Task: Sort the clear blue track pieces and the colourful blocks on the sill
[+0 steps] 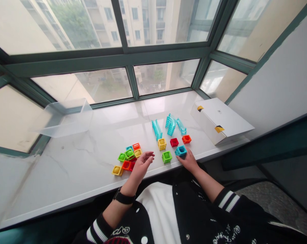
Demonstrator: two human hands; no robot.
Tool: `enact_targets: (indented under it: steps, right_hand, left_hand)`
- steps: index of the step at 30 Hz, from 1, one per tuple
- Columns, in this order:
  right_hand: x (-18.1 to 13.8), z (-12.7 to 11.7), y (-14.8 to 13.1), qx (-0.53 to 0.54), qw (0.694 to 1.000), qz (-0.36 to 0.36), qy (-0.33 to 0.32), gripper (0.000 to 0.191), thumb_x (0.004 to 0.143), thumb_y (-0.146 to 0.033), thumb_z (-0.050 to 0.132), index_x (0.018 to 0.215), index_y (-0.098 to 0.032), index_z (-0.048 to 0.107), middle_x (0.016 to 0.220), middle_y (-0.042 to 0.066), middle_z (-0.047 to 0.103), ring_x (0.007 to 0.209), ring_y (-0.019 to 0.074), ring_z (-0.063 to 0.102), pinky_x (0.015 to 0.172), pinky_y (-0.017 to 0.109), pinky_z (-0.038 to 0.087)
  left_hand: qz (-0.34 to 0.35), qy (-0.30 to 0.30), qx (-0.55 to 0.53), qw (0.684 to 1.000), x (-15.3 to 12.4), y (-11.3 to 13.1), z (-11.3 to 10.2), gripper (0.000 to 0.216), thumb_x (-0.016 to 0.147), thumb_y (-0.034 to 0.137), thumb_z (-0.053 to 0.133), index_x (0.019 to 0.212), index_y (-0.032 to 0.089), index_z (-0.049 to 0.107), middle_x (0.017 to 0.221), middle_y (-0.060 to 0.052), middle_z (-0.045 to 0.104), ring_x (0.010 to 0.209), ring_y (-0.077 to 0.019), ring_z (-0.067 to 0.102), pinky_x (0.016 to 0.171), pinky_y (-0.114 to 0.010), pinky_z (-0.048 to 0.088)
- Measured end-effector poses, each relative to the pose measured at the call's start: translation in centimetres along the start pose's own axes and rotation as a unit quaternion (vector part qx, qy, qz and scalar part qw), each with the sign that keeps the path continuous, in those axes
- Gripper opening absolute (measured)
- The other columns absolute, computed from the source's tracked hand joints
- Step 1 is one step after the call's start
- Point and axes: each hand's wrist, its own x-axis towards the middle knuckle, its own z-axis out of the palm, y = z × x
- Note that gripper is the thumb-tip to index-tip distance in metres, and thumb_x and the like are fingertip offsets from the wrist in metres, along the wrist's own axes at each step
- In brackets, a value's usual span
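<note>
My right hand (190, 161) grips a blue toy block (181, 151) with a round hollow, close to the sill's front edge. Left of it stands a green block (166, 157), and behind are a dark red block (174, 142), an orange-red block (186, 139) and a yellow block (162, 144). My left hand (143, 161) is held with fingers apart and nothing in it, beside a cluster of mixed blocks, among them a green block (129, 154), an orange block (126, 165) and a yellow block (117, 170). The hand partly covers a red block there.
Translucent blue track pieces (170, 124) lie behind the blocks on the white marble sill (92, 152). A clear plastic bin (69, 118) is at the back left. A white box (223, 118) with yellow-black tape stands at the right, and windows (100, 84) close off the back.
</note>
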Motion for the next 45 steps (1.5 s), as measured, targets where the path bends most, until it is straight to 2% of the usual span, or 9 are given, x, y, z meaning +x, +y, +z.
enact_targets:
  steps: [7,14,21,26,31,35,38,41,45]
  right_hand:
    - [-0.1,0.3,0.1,-0.017,0.999,-0.025,0.011,0.062,0.089,-0.06,0.064,0.134,-0.017,0.058,0.128,0.02,0.065,0.125,0.0389,0.062,0.111,0.06,0.05]
    - [0.0,0.2,0.2,-0.01,1.0,-0.018,0.011,0.06,0.087,-0.06,0.066,0.129,-0.018,0.059,0.124,0.02,0.066,0.121,0.0388,0.063,0.108,0.059,0.052]
    - [-0.1,0.0,0.1,0.007,1.0,-0.001,-0.002,0.064,0.084,-0.064,0.067,0.13,-0.02,0.058,0.125,0.018,0.067,0.12,0.0387,0.064,0.107,0.06,0.051]
    - [-0.1,-0.1,-0.3,0.007,1.0,0.0,0.004,0.063,0.086,-0.066,0.065,0.127,-0.02,0.059,0.124,0.019,0.068,0.119,0.0384,0.065,0.106,0.059,0.052]
    - [-0.3,-0.1,-0.4,0.003,1.0,0.009,-0.001,0.066,0.086,-0.068,0.065,0.129,-0.019,0.059,0.125,0.019,0.068,0.12,0.0386,0.065,0.106,0.059,0.052]
    - [-0.3,-0.3,-0.4,0.005,1.0,0.015,0.002,0.071,0.085,-0.071,0.066,0.132,-0.019,0.058,0.127,0.02,0.068,0.122,0.0399,0.064,0.109,0.061,0.05]
    - [-0.2,-0.5,-0.6,0.013,1.0,0.018,-0.008,0.072,0.083,-0.072,0.067,0.133,-0.02,0.058,0.125,0.019,0.068,0.121,0.04,0.064,0.109,0.063,0.049]
    - [-0.2,-1.1,-0.8,0.043,0.998,0.028,-0.028,0.081,0.08,-0.071,0.073,0.142,-0.021,0.054,0.135,0.019,0.064,0.129,0.0404,0.061,0.113,0.063,0.046]
    - [-0.1,-2.8,-0.8,0.126,0.989,0.049,-0.062,0.092,0.084,-0.067,0.074,0.157,-0.023,0.039,0.152,0.021,0.052,0.138,0.0392,0.056,0.111,0.06,0.049]
  left_hand:
    - [-0.008,-0.002,-0.002,1.0,-0.1,0.2,0.1,0.051,0.084,0.057,0.077,0.118,0.019,0.07,0.115,-0.013,0.075,0.103,-0.025,0.071,0.091,-0.04,0.057]
    - [-0.005,-0.004,0.001,1.0,-0.3,0.3,-0.3,0.049,0.086,0.055,0.076,0.119,0.019,0.07,0.116,-0.013,0.075,0.105,-0.0253,0.071,0.093,-0.042,0.057]
    - [0.007,-0.028,0.005,1.0,-1.4,1.4,-1.7,0.045,0.09,0.05,0.074,0.124,0.021,0.069,0.122,-0.012,0.074,0.109,-0.0248,0.071,0.098,-0.041,0.056]
    - [0.006,-0.026,0.0,1.0,-3.0,2.5,-3.6,0.045,0.091,0.049,0.075,0.126,0.022,0.069,0.125,-0.012,0.073,0.108,-0.0243,0.071,0.098,-0.04,0.058]
    - [0.005,0.04,-0.018,0.999,-4.3,2.6,-6.3,0.05,0.088,0.051,0.077,0.127,0.022,0.068,0.123,-0.013,0.074,0.094,-0.0231,0.074,0.086,-0.039,0.062]
    - [0.035,0.141,-0.037,0.989,-4.7,2.5,-8.6,0.051,0.085,0.05,0.079,0.124,0.02,0.068,0.114,-0.01,0.074,0.081,-0.0176,0.07,0.076,-0.035,0.061]
    - [0.056,0.214,-0.021,0.975,-4.8,2.1,-10.2,0.048,0.086,0.048,0.077,0.123,0.02,0.068,0.111,-0.008,0.072,0.08,-0.015,0.067,0.072,-0.03,0.059]
    - [0.068,0.254,0.029,0.964,-4.8,1.0,-11.6,0.047,0.088,0.049,0.074,0.125,0.02,0.067,0.114,-0.009,0.072,0.093,-0.0191,0.07,0.08,-0.032,0.059]
    - [0.078,0.286,0.164,0.941,-5.1,-0.4,-13.1,0.045,0.092,0.051,0.067,0.126,0.021,0.067,0.121,-0.011,0.073,0.113,-0.0262,0.069,0.1,-0.044,0.056]
